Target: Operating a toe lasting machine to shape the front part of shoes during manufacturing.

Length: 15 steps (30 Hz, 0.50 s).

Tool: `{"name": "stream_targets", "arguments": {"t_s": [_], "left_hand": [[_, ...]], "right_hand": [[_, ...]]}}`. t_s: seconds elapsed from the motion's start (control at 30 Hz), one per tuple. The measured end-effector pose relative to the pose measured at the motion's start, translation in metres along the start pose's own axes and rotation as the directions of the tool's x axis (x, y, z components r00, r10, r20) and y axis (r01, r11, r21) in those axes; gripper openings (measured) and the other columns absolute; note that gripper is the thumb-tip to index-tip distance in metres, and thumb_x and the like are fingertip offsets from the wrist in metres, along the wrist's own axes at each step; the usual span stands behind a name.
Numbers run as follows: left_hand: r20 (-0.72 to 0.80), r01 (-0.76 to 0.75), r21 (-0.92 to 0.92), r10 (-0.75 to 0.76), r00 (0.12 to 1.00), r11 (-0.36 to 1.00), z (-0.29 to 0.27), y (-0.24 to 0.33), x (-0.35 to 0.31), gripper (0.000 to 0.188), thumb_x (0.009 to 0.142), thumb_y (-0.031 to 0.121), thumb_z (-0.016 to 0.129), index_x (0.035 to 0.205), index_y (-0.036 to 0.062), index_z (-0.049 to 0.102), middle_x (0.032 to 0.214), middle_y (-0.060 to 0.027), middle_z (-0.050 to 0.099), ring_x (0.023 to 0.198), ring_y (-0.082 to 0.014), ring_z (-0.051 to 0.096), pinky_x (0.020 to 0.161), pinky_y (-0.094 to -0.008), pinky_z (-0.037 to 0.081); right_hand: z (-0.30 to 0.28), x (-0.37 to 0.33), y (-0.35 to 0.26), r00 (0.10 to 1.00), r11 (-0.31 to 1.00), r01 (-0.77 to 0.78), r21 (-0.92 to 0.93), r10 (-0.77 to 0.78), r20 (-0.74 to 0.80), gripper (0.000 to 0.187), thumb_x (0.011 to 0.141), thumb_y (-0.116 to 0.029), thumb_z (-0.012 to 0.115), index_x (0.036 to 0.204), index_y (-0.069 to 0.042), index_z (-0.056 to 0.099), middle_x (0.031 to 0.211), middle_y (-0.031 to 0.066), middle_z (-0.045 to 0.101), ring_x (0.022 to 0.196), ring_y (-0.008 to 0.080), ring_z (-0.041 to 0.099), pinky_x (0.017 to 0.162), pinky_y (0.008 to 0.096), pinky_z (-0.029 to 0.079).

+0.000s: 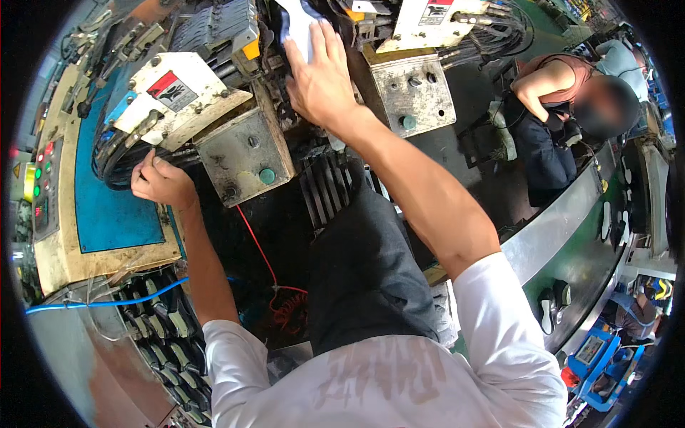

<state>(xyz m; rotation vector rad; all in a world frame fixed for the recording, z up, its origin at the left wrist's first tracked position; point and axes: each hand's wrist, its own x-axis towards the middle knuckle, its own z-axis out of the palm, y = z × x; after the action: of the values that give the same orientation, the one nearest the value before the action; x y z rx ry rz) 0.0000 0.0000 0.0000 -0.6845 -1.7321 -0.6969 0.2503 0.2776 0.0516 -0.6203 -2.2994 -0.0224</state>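
My right hand [320,82] reaches up to the machine and grips a white piece with dark blue edges [300,30], its fingers long over the surface. The piece's far end runs out of the picture at the top, and I cannot tell its kind. My left hand [164,181] is lower and to the left, fingers curled together just below a white metal guard panel [128,118] and beside black hoses [118,171]. Anything within those fingers is hidden. Between the two arms sits a worn metal control box [242,157] with a green button.
A second control box [410,93] stands right of my right hand. A lit button panel [44,182] is at far left. A blue air hose [121,303] crosses above racked dark shoe-shaped parts [164,342]. A red coiled hose [285,310] hangs below. Another person [549,121] sits at right.
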Motion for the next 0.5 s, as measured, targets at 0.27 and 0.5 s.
{"name": "stream_targets", "arguments": {"t_s": [0.27,0.5], "left_hand": [[0.014,-0.034,-0.079,0.035,0.999,0.996,-0.003,0.007,0.014,0.021,0.102,0.013,0.062,0.107,0.0047,0.081,0.099,-0.0141,0.07,0.099,-0.033,0.061,0.085,-0.0486,0.046],[0.057,0.374,-0.317,-0.376,0.925,0.872,-0.017,0.028,0.02,0.021,0.106,0.013,0.065,0.117,0.003,0.08,0.107,-0.0129,0.068,0.093,-0.0273,0.059,0.075,-0.0417,0.049]], "right_hand": [[0.003,0.047,-0.004,0.998,0.997,0.01,0.073,-0.005,-0.069,0.052,0.099,-0.015,0.055,0.148,0.001,0.059,0.159,0.0448,0.04,0.155,0.0591,0.03,0.13,0.0646,0.02],[-0.008,0.062,-0.013,0.998,0.999,0.017,-0.033,-0.019,-0.065,0.068,0.086,-0.021,0.072,0.149,0.002,0.058,0.153,0.0461,0.044,0.148,0.0603,0.036,0.125,0.0662,0.028]]}}
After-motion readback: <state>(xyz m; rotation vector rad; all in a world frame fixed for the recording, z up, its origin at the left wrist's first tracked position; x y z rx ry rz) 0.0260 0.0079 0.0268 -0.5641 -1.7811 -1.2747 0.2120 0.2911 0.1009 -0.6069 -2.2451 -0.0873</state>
